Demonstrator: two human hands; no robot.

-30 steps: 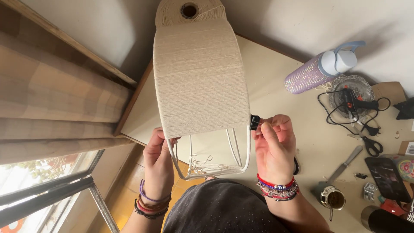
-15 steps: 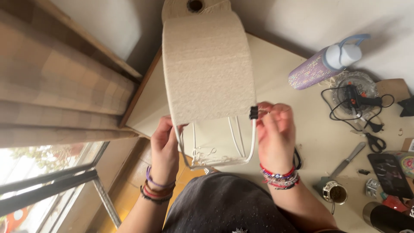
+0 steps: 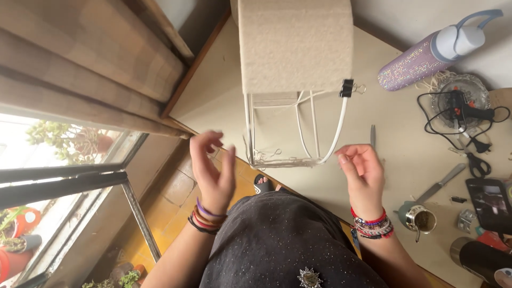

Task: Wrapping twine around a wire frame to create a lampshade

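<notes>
A white wire lampshade frame (image 3: 325,144) stands on the cream table (image 3: 224,96), its upper part wound with beige cord (image 3: 296,45). A black binder clip (image 3: 347,88) pinches the cord's lower right edge. Loose threads hang along the frame's bottom ring. My left hand (image 3: 212,168) hovers open just left of the frame, blurred, touching nothing. On the other side my right hand (image 3: 361,170) has its fingers loosely curled, empty, just below the frame's right corner. Both wrists wear several bracelets.
A glittery purple bottle (image 3: 426,53) lies at the upper right. A black glue gun with cord (image 3: 464,109) rests on a round dish. Scissors (image 3: 476,164), a metal tool (image 3: 442,181), a small cup (image 3: 418,217) and a phone (image 3: 488,202) sit right. Curtain and window (image 3: 69,154) at left.
Both hands have let go of the frame and the clip and drawn back toward me. The view has tilted, so the frame sits higher.
</notes>
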